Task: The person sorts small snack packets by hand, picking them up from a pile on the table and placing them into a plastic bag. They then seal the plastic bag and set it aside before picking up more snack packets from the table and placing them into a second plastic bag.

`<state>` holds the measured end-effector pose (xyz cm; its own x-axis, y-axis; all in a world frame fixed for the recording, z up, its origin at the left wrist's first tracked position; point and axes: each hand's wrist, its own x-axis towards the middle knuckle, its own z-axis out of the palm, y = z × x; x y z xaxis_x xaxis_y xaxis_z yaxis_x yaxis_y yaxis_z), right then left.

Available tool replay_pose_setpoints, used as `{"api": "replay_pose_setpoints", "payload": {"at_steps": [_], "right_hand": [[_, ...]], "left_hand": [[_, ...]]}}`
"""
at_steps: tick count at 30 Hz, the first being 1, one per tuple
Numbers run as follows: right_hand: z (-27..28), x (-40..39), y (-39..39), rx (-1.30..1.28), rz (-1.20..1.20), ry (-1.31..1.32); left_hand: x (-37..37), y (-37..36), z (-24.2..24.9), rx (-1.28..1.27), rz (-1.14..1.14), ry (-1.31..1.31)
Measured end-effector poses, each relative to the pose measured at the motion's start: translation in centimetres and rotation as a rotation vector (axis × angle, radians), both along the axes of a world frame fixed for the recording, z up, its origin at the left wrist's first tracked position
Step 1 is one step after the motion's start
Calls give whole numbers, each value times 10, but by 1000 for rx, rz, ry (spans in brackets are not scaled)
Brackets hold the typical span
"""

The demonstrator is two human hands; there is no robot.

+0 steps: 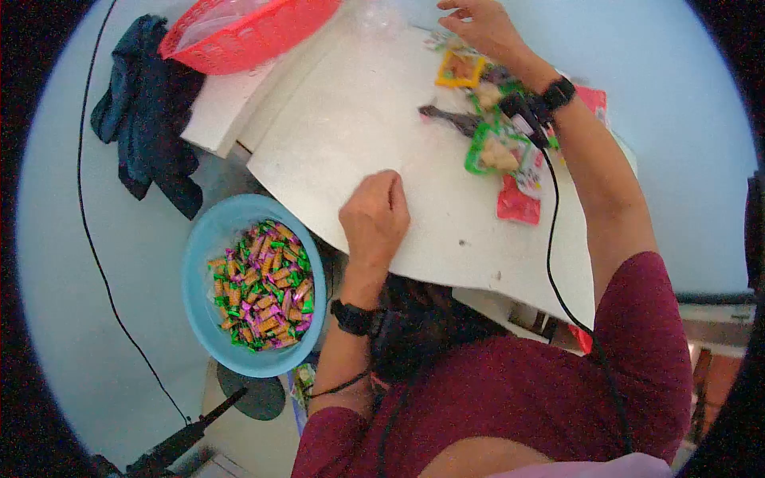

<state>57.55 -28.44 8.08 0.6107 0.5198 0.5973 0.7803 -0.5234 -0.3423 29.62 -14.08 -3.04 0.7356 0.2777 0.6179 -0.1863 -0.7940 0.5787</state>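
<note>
Two hands worked: my right grip [478,28], fingers spread, lay beyond the yellow-edged plastic snack packet [460,69]; my left [374,219], fisted, sat well nearer me.

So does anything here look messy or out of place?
Mostly tidy. The snack packets lie in a loose jumble under the right hand and forearm, one dark wrapper apart from them. The candies stay inside the blue basin; nothing has spilled.
</note>
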Motion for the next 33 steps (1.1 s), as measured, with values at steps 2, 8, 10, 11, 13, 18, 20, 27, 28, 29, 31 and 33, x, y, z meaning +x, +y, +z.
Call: {"api": "replay_pose_setpoints", "payload": {"at_steps": [2, 8, 10, 11, 13, 18, 20, 27, 28, 29, 31, 33], "right_hand": [[7, -54, -39, -40, -147, -17], [-38, -153, -138, 218, -298, 113], [-58, -169, -151, 216, -288, 151], [-65, -178, -157, 216, -286, 172], [-60, -196, -155, 139, -272, 169], [-78, -199, -144, -58, -248, -16], [-76, -199, -137, -100, -277, -19], [-81, -196, -135, -91, -376, 63], [-80, -198, -135, -79, -378, 99], [-80, -200, -136, -16, -362, 161], [-80, -201, -138, 107, -329, 281], [-79, -199, -142, 238, -292, 426]], "left_hand": [[-2, -1, 3, 31, 21, 1], [-5, -5, 7, 97, 89, -106], [-4, -5, 5, 131, 105, -149], [-5, -5, 5, 164, 107, -154], [-5, -8, 6, 228, 104, -171], [-6, -11, 5, 352, 103, -179], [-7, -13, 5, 381, 104, -167], [-7, -16, 4, 425, 121, -155], [-8, -16, 4, 430, 125, -148], [-9, -16, 5, 426, 125, -152], [-10, -19, 6, 412, 127, -164], [-13, -26, 6, 315, 155, -154]]}}
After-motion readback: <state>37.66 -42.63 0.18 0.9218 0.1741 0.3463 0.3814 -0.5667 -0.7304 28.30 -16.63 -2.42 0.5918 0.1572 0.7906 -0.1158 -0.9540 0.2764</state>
